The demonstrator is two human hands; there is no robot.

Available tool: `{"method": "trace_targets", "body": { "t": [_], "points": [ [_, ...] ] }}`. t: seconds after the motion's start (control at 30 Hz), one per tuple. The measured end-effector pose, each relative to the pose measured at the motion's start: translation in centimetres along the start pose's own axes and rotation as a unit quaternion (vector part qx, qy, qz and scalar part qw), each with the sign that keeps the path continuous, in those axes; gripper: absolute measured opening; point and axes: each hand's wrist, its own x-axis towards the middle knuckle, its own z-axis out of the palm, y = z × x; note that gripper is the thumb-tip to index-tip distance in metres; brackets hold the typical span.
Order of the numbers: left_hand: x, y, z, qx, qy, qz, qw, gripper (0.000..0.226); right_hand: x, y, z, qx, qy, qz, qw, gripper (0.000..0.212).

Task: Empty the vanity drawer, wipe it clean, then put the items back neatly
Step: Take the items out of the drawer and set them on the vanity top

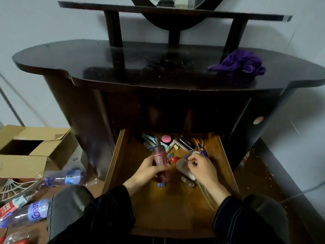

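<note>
Cardboard came first on my feed: an open box [31,148] on the floor at far left, with clear plastic bottles [65,176] lying in front of it. Right of that, the wooden drawer [114,161] stood pulled out from the dark vanity [123,64], its contents bunched toward the back edge. Over the drawer's middle I saw the left hand [149,170] with its fingers and thumb wrapped around a maroon pump bottle [160,159], held clear of the drawer floor with the nozzle pointing toward the back. A round pink compact [166,138] lay behind it, near the back edge. The right hand [202,167] hovered just beside the bottle, fingers curled and tips drawn together above a pale container [182,167]; I could not tell what, if anything, they pinched. Scissors [199,144] with yellow and blue handles lay toward the back right corner. A crumpled purple cloth [241,63] rested at the right end of the vanity top.
</note>
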Motion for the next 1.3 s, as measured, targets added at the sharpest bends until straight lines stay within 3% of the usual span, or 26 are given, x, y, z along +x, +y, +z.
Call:
{"method": "trace_targets", "body": {
  "t": [0.07,0.23,0.43,0.6,0.77,0.97,1.13,1.3],
  "points": [
    [0.4,0.0,-0.1,-0.006,0.035,0.018,0.999,0.040,1.1,0.6,0.2,-0.095,-0.035,-0.037,0.994,0.029],
    [0.9,-0.5,-0.5,0.010,0.072,0.028,0.997,0.050,2.1,0.9,1.3,-0.204,-0.115,-0.059,0.970,0.054],
    [1.1,-0.7,-0.4,0.035,0.075,0.035,0.996,0.037,2.4,1.3,2.4,-0.239,-0.141,-0.053,0.959,0.071],
    [0.8,-0.8,-0.6,0.075,0.076,0.039,0.993,0.048,2.6,1.3,2.7,-0.233,-0.116,-0.072,0.963,0.052],
    [-0.7,-0.5,-0.6,0.141,0.068,0.049,0.987,0.044,1.6,0.9,0.3,-0.111,-0.092,-0.034,0.989,0.057],
    [-5.3,5.9,-1.0,0.079,0.089,0.155,0.981,0.039,-1.9,-4.4,-7.4,0.038,-0.043,-0.071,0.996,0.039],
    [-9.6,14.8,-2.8,0.108,0.117,0.299,0.941,0.040,-4.2,-11.9,-16.6,0.150,-0.017,-0.165,0.975,0.039],
    [-9.6,23.0,-6.3,0.116,0.196,0.404,0.886,0.035,-2.3,-19.2,-22.4,0.261,0.021,-0.219,0.940,0.037]
  ]
}}
